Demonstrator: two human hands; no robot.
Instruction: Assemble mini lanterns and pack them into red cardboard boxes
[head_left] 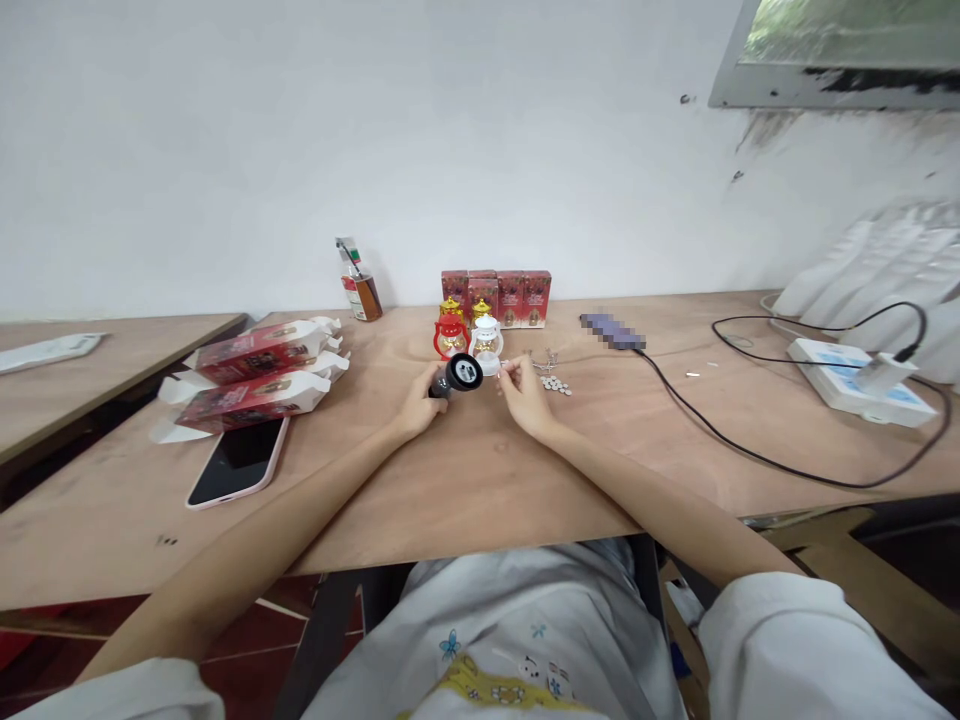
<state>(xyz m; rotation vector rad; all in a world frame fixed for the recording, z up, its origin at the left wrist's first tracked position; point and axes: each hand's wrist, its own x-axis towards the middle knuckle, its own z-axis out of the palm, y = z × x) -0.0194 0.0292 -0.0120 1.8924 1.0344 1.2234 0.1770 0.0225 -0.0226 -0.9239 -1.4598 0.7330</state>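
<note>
My left hand [422, 402] is wrapped round a small black lantern [465, 372], tilted so that its round base, with a pale recess, faces me. Just right of it, my right hand [525, 392] is closed in a pinch; whatever its fingertips hold is too small to make out. Behind the hands stand a red mini lantern [451, 337] and a white mini lantern [486, 346], with gold-topped lanterns [481, 312] at their back. Beside my right hand lie several silver button cells [555, 385] and a little heap of small metal pieces [546, 358].
Red printed boxes [523, 298] stand against the wall. Open red cartons [255, 375] lie at left by a phone [240, 462]. A bottle [362, 290] stands at the back. Rightward are a purple device [613, 332], its black cable [697, 432] and a power strip [855, 385].
</note>
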